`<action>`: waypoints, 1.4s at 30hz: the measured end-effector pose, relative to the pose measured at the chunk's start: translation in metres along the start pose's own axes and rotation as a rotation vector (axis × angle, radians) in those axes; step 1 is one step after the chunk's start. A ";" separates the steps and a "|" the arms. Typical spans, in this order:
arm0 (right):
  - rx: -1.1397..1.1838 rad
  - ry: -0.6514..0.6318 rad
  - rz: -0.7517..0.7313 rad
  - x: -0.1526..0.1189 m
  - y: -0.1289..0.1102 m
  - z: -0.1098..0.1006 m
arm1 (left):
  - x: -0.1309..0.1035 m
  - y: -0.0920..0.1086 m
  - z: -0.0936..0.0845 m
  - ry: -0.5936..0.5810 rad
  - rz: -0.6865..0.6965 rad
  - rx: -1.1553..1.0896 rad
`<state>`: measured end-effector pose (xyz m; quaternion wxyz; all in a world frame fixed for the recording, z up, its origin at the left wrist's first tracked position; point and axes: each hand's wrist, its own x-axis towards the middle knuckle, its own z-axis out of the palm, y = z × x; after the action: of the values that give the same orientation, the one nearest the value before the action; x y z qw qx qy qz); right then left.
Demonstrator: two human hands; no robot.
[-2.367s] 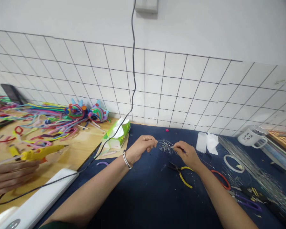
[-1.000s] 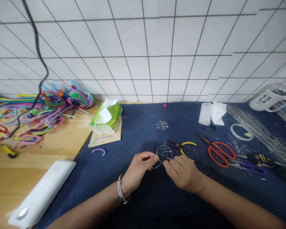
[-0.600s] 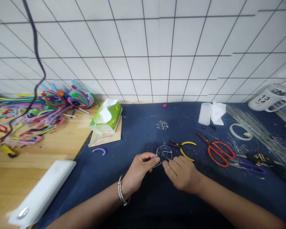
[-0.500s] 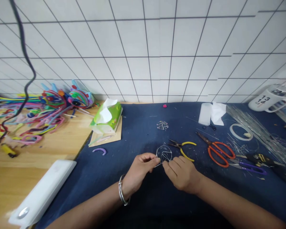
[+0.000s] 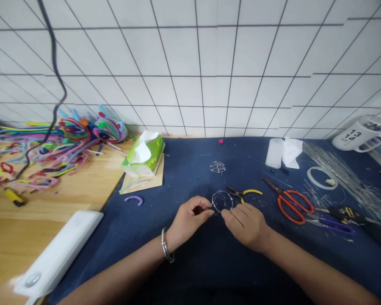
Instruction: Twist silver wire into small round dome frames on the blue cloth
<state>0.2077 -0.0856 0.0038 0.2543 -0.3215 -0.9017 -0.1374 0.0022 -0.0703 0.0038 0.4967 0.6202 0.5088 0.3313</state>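
Nearest the viewer, two bare forearms extend over the dark mat [image 5: 184, 182], a silver bracelet [image 5: 167, 246] on the left wrist. The left hand [image 5: 189, 220] is curled, thumb and forefinger tips brought close together at the near-left rim of a wire ring [image 5: 221, 191]; whether they are tight on it cannot be told. The right hand [image 5: 246, 224] appears to pinch the near-right rim between bent fingers, its thumb hidden.

Relation noted: the ring lies on the far side of both grips, between them, its body reaching away from the fingertips. It looks roughly round, with no clear long axis; loose wire ends show inside. Neither hand is evidently the nearer, both sets of fingertips being at the near edge.

Just beyond the right hand, yellow-handled pliers [image 5: 239, 194] lie with their nose toward the ring. Farther right are orange-handled scissors [image 5: 292, 205], tips pointing to the far left. At left, a purple curved piece [image 5: 134, 198] sits on the mat, with a green tissue pack [image 5: 149, 156] beyond it.

Beyond the ring, apart from it, rests a wire dome [image 5: 217, 167]. Farthest centre, by the tiled wall [image 5: 216, 93], is a small pink item [image 5: 221, 141].
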 end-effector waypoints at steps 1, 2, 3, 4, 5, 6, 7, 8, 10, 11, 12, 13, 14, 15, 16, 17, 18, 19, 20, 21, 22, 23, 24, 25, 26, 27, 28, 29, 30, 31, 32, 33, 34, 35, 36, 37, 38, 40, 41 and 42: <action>-0.003 -0.008 -0.017 0.001 0.000 -0.001 | 0.000 -0.001 0.000 0.026 0.041 0.055; 0.000 -0.016 -0.039 0.001 0.000 -0.001 | -0.001 -0.002 0.001 0.049 0.078 0.103; 0.007 -0.022 -0.060 0.002 0.000 -0.002 | -0.001 -0.002 0.001 0.066 0.108 0.142; 0.017 -0.024 -0.079 0.003 0.001 -0.003 | -0.001 -0.003 0.001 0.076 0.129 0.170; 0.028 -0.026 -0.091 0.003 0.000 -0.003 | -0.002 -0.003 0.001 0.083 0.142 0.189; 0.038 -0.027 -0.096 0.004 0.000 -0.003 | -0.002 -0.003 0.001 0.090 0.151 0.201; 0.047 -0.027 -0.096 0.004 0.000 -0.004 | -0.002 -0.002 0.001 0.098 0.158 0.212; 0.053 -0.029 -0.093 0.004 0.000 -0.003 | -0.002 -0.002 0.000 0.105 0.162 0.221; 0.059 -0.035 -0.089 0.004 0.000 -0.003 | -0.002 -0.002 -0.001 0.102 0.164 0.231; 0.060 -0.037 -0.087 0.003 0.000 -0.003 | -0.002 -0.003 -0.001 0.094 0.164 0.231; 0.058 -0.038 -0.085 0.003 0.000 -0.003 | -0.001 -0.003 -0.001 0.086 0.164 0.226; 0.054 -0.040 -0.083 0.002 0.000 -0.003 | -0.001 -0.003 -0.002 0.080 0.164 0.218; 0.049 -0.044 -0.084 0.002 0.001 -0.003 | -0.001 -0.003 -0.002 0.075 0.166 0.209; 0.044 -0.047 -0.085 0.001 0.001 -0.003 | -0.001 -0.003 -0.002 0.076 0.170 0.200; 0.039 -0.052 -0.088 0.001 0.001 -0.002 | -0.001 -0.003 -0.002 0.078 0.176 0.193; 0.035 -0.056 -0.092 0.000 0.001 -0.002 | -0.002 -0.003 -0.001 0.082 0.184 0.188; 0.033 -0.061 -0.093 0.000 0.001 -0.001 | -0.002 -0.002 -0.001 0.088 0.194 0.187; 0.034 -0.064 -0.094 0.000 0.001 -0.001 | -0.002 -0.002 -0.001 0.096 0.207 0.189; 0.037 -0.066 -0.094 0.000 0.000 -0.001 | -0.002 -0.002 -0.001 0.101 0.225 0.192; 0.041 -0.066 -0.093 0.000 0.000 0.000 | -0.002 -0.001 -0.002 0.104 0.247 0.196; 0.045 -0.064 -0.095 0.001 0.000 0.000 | -0.002 -0.002 -0.002 0.098 0.274 0.200; 0.047 -0.059 -0.097 0.002 -0.001 0.000 | -0.001 -0.002 -0.002 0.085 0.301 0.202; 0.048 -0.055 -0.102 0.002 -0.001 0.000 | 0.000 -0.003 -0.003 0.065 0.324 0.202; 0.046 -0.052 -0.107 0.003 -0.001 0.000 | 0.000 -0.004 -0.003 0.046 0.343 0.201; 0.042 -0.053 -0.109 0.003 -0.001 0.000 | 0.001 -0.004 -0.004 0.030 0.355 0.201; 0.038 -0.054 -0.112 0.003 -0.001 0.000 | 0.002 -0.005 -0.005 0.018 0.361 0.203; 0.033 -0.055 -0.116 0.003 -0.001 0.000 | 0.003 -0.006 -0.005 0.009 0.365 0.207; 0.028 -0.058 -0.120 0.003 -0.001 0.000 | 0.003 -0.006 -0.006 0.003 0.367 0.214; 0.023 -0.060 -0.126 0.003 0.000 0.000 | 0.004 -0.006 -0.006 -0.005 0.373 0.225; 0.017 -0.061 -0.130 0.002 0.000 0.000 | 0.004 -0.006 -0.006 -0.015 0.382 0.238; 0.013 -0.060 -0.134 0.002 0.000 0.000 | 0.004 -0.006 -0.006 -0.026 0.394 0.254; 0.012 -0.062 -0.137 0.002 0.000 0.001 | 0.004 -0.005 -0.007 -0.033 0.409 0.273; 0.012 -0.063 -0.135 0.002 0.000 0.001 | 0.004 -0.005 -0.007 -0.036 0.424 0.296; 0.014 -0.063 -0.129 0.002 0.000 0.001 | 0.004 -0.005 -0.008 -0.035 0.439 0.320; 0.018 -0.064 -0.117 0.002 0.000 0.002 | 0.004 -0.004 -0.010 -0.027 0.454 0.346; 0.025 -0.065 -0.099 0.002 0.000 0.003 | 0.005 -0.004 -0.012 -0.012 0.468 0.372; 0.032 -0.067 -0.076 0.001 0.000 0.004 | 0.006 -0.004 -0.015 0.009 0.481 0.398; 0.047 -0.074 -0.035 0.001 0.000 0.006 | 0.009 -0.004 -0.026 0.077 0.503 0.450; 0.054 -0.081 -0.020 0.001 0.000 0.007 | 0.013 -0.005 -0.033 0.122 0.509 0.478; 0.059 -0.091 -0.009 0.000 0.000 0.009 | 0.016 -0.005 -0.041 0.175 0.508 0.505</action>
<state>0.2042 -0.0822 -0.0031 0.2219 -0.3159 -0.9174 -0.0969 -0.0328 -0.0434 0.0089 0.1843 0.7992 0.4448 0.3597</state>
